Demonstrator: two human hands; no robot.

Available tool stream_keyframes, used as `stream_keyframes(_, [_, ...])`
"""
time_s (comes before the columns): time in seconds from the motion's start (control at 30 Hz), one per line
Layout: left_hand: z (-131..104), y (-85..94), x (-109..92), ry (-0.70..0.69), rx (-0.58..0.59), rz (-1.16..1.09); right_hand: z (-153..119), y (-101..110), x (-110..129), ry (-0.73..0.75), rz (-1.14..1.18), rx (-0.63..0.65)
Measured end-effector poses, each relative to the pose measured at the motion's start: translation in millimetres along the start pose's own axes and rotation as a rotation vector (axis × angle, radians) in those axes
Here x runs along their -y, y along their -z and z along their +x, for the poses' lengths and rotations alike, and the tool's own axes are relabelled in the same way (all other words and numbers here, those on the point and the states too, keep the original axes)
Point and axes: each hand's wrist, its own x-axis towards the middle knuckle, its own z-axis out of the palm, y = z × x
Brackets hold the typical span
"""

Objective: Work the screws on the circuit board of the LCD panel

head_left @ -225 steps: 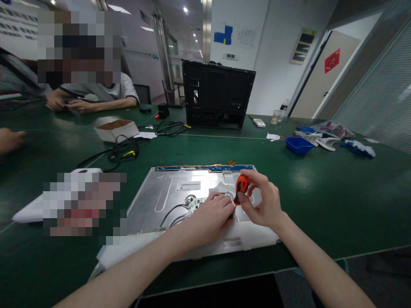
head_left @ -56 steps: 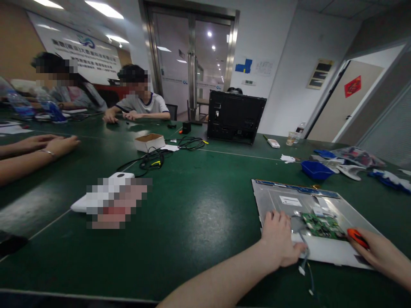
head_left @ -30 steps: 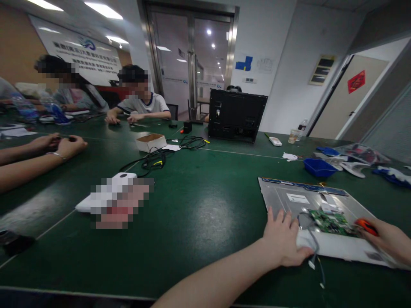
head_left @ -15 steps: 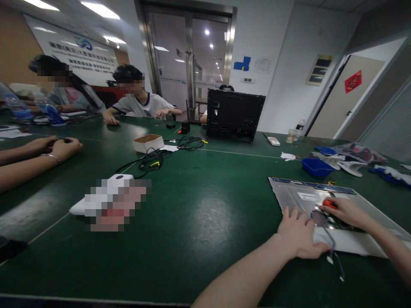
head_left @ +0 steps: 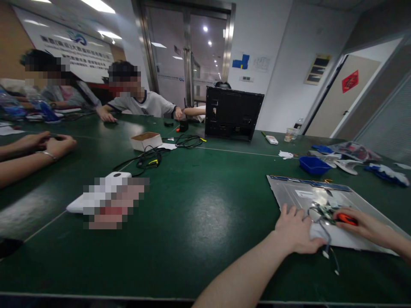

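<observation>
On the panel (head_left: 284, 194), at left, the left hand (head_left: 296, 232) is laid, fingers apart; a screwdriver (head_left: 347, 219) is clamped by fingers of the right hand (head_left: 369, 226). The board (head_left: 325, 210) is still on, cables (head_left: 328, 238) loose.

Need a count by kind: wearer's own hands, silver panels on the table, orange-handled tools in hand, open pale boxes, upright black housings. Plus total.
Wearer's hands (left hand, right hand): 2
Silver panel: 1
Orange-handled tool: 1
Open pale box: 1
Upright black housing: 1
Total: 6
</observation>
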Motion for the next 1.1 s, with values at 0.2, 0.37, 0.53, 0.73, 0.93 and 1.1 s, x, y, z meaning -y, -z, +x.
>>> stream_keyframes(0.2, [-0.9,1.8,0.6,-0.007,0.013,0.006,11.4,1.0,-8.8,0.050,-0.027,0.147])
stream_keyframes(0.37, [-1.2,1.5,0.6,-0.007,0.021,-0.003,15.8,-1.7,-9.9,0.019,-0.057,0.167])
stream_keyframes(0.53, [-0.9,2.3,0.0,-0.006,0.013,-0.032,16.0,-3.0,-7.3,0.017,-0.021,0.132])
stream_keyframes(0.73, [0.0,2.6,7.3,-0.031,-0.026,-0.150,19.5,-12.2,1.6,0.042,-0.086,0.030])
stream_keyframes(0.93, [-5.8,1.4,1.1,0.303,-0.222,-0.214,36.8,-33.3,21.0,-0.102,-0.316,-0.202])
stream_keyframes(1.1, [-12.6,8.2,-9.2,0.496,-0.175,-0.248,53.2,-42.7,30.3,-0.228,-0.555,-0.169])
